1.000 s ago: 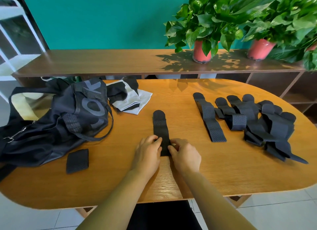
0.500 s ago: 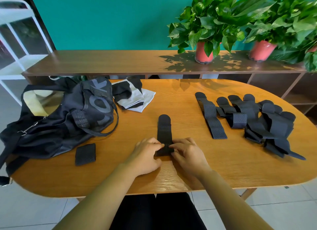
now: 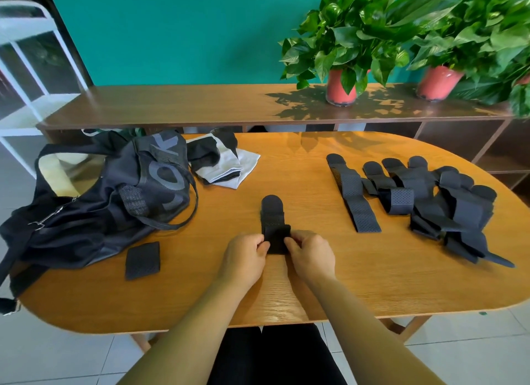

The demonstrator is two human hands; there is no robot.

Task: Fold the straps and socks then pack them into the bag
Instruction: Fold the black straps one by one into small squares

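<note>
Fingers: left-hand fingertips (image 3: pixel 263 245) and right-hand fingertips (image 3: pixel 289 243) are curled in from either side, clamped on the doubled-over near end of the cloth.
Hands: left hand (image 3: pixel 243 260) and right hand (image 3: pixel 312 255) sit close together, knuckles up.
Strap in play: narrow black perforated fabric strap (image 3: pixel 272 212) with a rounded tab at its far end. It lies flat and points away from the person, and its near end is turned up into a fold.
Handling: it looks light, limp and a touch springy, so I'd judge the fold reopens unless pressed. The tab may be hook-and-loop, but it's too small to tell.
Where to hold: both edges of the folded end, thumbs on top.
Surface: oval orange-brown wooden table (image 3: pixel 286 295), with the strap at its near middle.
Done piece: small black folded strap square (image 3: pixel 142 260), left of the hands and near the bag.
Bag: slumped black soft sports bag with grey lettering (image 3: pixel 114 209), mouth open at far left.
Socks: black-and-white sock heap (image 3: pixel 226 164), just beside the bag's far right corner.
Waiting: overlapping pile of black straps (image 3: pixel 430 201), well apart to the right.
</note>
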